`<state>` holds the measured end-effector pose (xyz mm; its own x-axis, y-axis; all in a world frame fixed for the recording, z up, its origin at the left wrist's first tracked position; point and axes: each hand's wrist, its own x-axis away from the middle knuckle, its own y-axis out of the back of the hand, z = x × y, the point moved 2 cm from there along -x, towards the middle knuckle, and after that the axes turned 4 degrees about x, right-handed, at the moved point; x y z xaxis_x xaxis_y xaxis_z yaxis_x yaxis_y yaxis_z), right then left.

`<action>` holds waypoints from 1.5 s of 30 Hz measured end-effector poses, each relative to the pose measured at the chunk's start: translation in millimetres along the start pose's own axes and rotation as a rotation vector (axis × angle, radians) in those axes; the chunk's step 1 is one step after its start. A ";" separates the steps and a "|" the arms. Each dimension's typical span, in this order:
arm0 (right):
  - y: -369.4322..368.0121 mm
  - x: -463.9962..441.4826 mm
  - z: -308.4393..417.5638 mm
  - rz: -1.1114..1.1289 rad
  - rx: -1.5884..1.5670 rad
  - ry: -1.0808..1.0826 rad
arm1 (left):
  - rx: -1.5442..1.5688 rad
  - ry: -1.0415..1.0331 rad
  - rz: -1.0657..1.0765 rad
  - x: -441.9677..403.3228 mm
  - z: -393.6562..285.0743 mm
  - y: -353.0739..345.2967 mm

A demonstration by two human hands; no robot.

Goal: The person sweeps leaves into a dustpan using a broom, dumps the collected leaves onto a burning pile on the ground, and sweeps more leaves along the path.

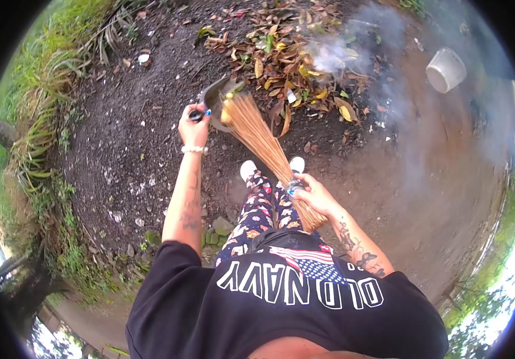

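Observation:
My left hand (193, 124) is closed around the black handle of a grey dustpan (212, 96), held out over the dark soil. Small yellow round things (227, 107) lie in or against the pan; I cannot make out what they are. My right hand (312, 196) grips a stick broom (263, 140) by its bound middle. The bristle tips fan out toward the pan and cover part of it. Beyond the tips lies a pile of dry brown and yellow leaves (281, 54).
Smoke (353, 48) drifts from the right side of the leaf pile. A white bucket (446, 70) is at the upper right on the bare ground. Grass and plants (39, 119) border the left side. My white shoes (248, 170) are below the broom.

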<state>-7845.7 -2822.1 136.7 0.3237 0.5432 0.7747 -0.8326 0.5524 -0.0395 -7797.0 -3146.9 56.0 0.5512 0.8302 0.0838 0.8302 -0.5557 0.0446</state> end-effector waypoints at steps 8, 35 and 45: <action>63.1 121.8 34.0 0.003 -0.425 0.025 | -0.213 -0.240 0.265 -25.9 -152.9 -73.8; 182.4 128.6 0.4 -0.193 -1.128 0.383 | -0.592 -0.997 1.122 -9.1 -213.1 -385.3; 220.1 142.5 3.4 -0.104 -1.122 0.424 | -0.605 -1.054 0.924 -16.9 -223.4 -376.1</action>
<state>-7984.4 -2625.3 240.6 0.6632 0.5116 0.5463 -0.0069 0.7340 -0.6791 -8137.2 -2962.0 260.2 0.8647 -0.2996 -0.4031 0.1590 -0.5980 0.7856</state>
